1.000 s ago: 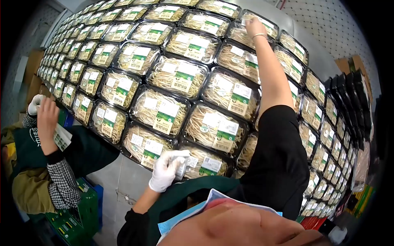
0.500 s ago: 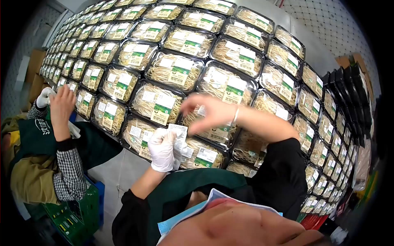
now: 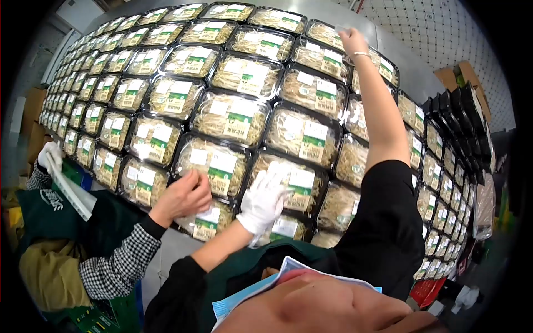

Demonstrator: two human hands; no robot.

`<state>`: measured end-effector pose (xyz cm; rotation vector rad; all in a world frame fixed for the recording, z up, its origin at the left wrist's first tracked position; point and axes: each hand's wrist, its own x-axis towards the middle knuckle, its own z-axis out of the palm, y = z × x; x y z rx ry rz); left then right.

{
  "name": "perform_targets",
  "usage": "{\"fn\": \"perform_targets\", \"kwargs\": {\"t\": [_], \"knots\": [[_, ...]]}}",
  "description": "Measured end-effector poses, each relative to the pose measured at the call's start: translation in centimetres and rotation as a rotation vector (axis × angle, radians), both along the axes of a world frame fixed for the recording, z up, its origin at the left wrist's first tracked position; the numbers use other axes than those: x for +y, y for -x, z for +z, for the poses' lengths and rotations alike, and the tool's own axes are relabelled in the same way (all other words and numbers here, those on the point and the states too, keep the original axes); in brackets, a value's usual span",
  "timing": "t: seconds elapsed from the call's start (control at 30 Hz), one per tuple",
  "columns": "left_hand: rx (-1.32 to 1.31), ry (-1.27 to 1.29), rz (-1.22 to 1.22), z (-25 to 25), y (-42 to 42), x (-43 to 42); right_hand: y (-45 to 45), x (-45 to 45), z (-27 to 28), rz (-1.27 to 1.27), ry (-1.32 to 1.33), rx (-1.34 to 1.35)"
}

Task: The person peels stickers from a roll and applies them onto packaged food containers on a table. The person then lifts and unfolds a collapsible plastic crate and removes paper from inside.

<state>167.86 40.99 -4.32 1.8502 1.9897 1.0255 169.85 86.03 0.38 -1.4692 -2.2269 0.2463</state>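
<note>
Reaching out, a bare right hand (image 3: 353, 42), fingers bunched, grip unclear, is at a sprout pack (image 3: 322, 34) left of the tray stack (image 3: 462, 119); a gloved left hand (image 3: 262, 204), fingers extended, grip hidden, partly covers another pack (image 3: 301, 184). Both look light, slick, crushable: hold rims.

Premises appear to be a food-packing workroom. Long rows of black packs (image 3: 247, 76) of pale, stringy food, bearing matching green-and-white labels, cover a metal table (image 3: 397, 58). Nested black trays (image 3: 461, 122) are stacked at its right side, near a cardboard box (image 3: 471, 77). A green plastic crate (image 3: 105, 319) sits low at left. A co-worker wears a dark green apron (image 3: 53, 213); a face mask (image 3: 239, 305) shows in the foreground.
</note>
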Motion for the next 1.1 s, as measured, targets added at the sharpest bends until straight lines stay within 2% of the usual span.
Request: {"fn": "perform_targets", "kwargs": {"t": [0.07,0.13,0.2,0.23,0.27,0.3,0.33,0.4,0.43,0.5,0.53,0.6,0.67,0.73,0.77,0.8,0.83,0.87,0.9,0.93,1.0,1.07,1.1], "knots": [[-0.024,0.004,0.024,0.0,0.2,0.2,1.0,4.6,-1.2,-0.061,0.078,-0.033],[0.009,-0.023,0.015,-0.5,0.5,0.8,2.7,7.4,-3.0,-0.082,0.055,-0.016],[-0.069,0.058,0.028,-1.2,0.6,0.9,4.4,9.5,-4.7,-0.066,0.007,0.031],[-0.041,0.027,0.085,0.0,0.8,1.2,5.1,10.1,-5.8,-0.063,0.021,0.028],[0.029,-0.082,0.041,0.4,1.9,1.7,5.5,10.5,-6.9,-0.031,-0.030,-0.116],[0.018,-0.063,0.030,-0.1,2.0,1.8,5.3,10.7,-8.3,-0.003,-0.077,-0.268],[0.050,-0.033,0.022,-0.5,1.9,1.7,5.6,9.4,-9.4,-0.093,-0.148,-0.326],[0.130,0.016,0.009,-1.0,1.7,1.6,5.6,6.6,-7.5,-0.229,-0.101,-0.405],[0.167,0.043,-0.008,-0.9,1.5,1.3,4.9,6.2,-8.3,-0.240,-0.087,-0.414],[0.136,0.028,-0.014,-0.7,1.4,1.5,4.2,6.4,-8.4,-0.334,-0.368,-0.265],[0.119,0.025,-0.008,-0.5,1.5,1.5,3.8,6.9,-9.3,-0.333,-0.372,-0.261],[0.088,0.019,0.009,-0.3,1.6,1.6,2.9,7.6,-10.2,0.190,-0.252,-0.187],[0.074,0.021,0.015,-0.2,1.1,1.4,2.7,6.9,-9.9,0.148,-0.314,-0.217],[0.072,0.066,0.020,-1.1,0.4,1.1,3.5,4.8,-7.1,0.020,-0.274,-0.219],[0.056,0.054,0.016,-1.2,0.3,0.9,4.0,1.6,-5.7,0.102,-0.205,-0.105],[0.041,0.039,0.012,-1.1,0.3,0.9,4.8,0.1,-6.5,0.234,-0.070,-0.080],[0.046,0.062,0.024,-0.6,0.3,0.8,5.0,-2.7,-6.1,0.447,-0.084,-0.367],[0.058,0.059,0.026,-0.2,0.2,0.6,4.8,-3.3,-8.3,0.542,-0.259,-0.242],[0.057,0.057,0.031,-0.2,0.1,0.6,4.1,-4.3,-8.2,0.574,-0.309,-0.261],[0.056,0.051,0.037,-0.2,0.1,0.6,3.6,-5.3,-7.6,0.502,-0.267,-0.240],[0.048,-0.014,0.051,-0.1,-0.2,0.3,2.7,-5.0,-3.9,0.329,0.307,-0.370],[0.029,-0.128,0.065,-0.5,-0.2,0.1,0.1,-4.9,-2.9,0.094,0.281,-0.339],[-0.053,-0.103,0.074,-0.4,-0.2,-0.2,-1.2,-6.7,-2.6,0.135,0.248,-0.243]]}}
